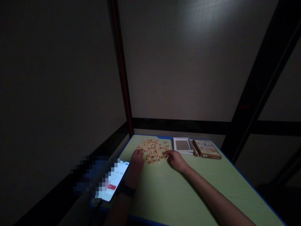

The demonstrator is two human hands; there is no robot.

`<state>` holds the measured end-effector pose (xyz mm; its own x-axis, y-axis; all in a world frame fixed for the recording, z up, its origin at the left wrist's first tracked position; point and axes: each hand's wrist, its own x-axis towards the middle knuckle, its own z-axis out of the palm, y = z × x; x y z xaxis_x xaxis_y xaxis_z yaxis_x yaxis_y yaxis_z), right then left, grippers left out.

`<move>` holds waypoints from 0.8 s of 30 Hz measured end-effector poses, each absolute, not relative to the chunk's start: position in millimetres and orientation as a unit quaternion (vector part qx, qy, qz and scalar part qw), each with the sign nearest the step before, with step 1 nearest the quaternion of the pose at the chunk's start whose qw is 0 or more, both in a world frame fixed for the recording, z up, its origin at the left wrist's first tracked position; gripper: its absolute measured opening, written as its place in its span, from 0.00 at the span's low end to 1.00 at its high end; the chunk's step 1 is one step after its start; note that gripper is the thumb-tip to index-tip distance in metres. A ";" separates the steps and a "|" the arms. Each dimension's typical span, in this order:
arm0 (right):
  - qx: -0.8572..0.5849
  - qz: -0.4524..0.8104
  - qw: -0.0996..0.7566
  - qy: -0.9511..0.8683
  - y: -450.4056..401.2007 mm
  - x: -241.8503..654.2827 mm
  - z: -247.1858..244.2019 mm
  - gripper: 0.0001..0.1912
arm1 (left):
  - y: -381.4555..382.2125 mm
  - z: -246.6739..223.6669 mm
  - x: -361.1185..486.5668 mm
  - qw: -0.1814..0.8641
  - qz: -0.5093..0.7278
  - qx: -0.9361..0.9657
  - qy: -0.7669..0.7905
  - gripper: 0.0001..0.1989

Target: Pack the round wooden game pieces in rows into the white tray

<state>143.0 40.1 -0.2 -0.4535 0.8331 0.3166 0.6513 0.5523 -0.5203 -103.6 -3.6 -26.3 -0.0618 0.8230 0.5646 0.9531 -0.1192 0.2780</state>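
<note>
My right hand (175, 159) has its thumb and fingers bent down over one round, pale wooden disc with a dark marking (166, 156), at the right edge of the spread; whether they pinch it or only touch it, I cannot tell. My left hand (137, 157) is curled at the near left edge of the same spread, and I cannot tell whether it grips anything. Between my hands and beyond them lie many round, pale wooden discs with red or dark characters (152, 150), bunched together on the far left part of the pale green table with a blue edge (160, 194). To the right of the discs sits an open white box (182, 145), and right of that a flat brown box with a printed lid (207, 148). A lit phone (114, 183) lies at the near left, beside my left forearm, which wears a dark wristband (127, 189).
</note>
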 end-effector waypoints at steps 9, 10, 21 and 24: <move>-0.455 0.117 0.271 -0.840 36.8 135.3 -5.1 0.19 | 4.6 -34.9 -103.5 0.096 -0.386 -0.656 -0.642 0.20; -0.457 0.114 0.270 -0.840 36.7 134.8 -5.8 0.19 | 5.5 -35.3 -103.8 0.097 -0.391 -0.654 -0.640 0.20; -0.451 0.071 0.279 -0.845 28.8 133.3 -10.3 0.17 | -4.9 -29.2 -109.0 0.114 -0.341 -0.671 -0.648 0.07; -0.442 0.061 0.281 -0.850 27.0 132.1 -6.7 0.16 | -4.7 -29.2 -108.4 0.108 -0.314 -0.673 -0.660 0.08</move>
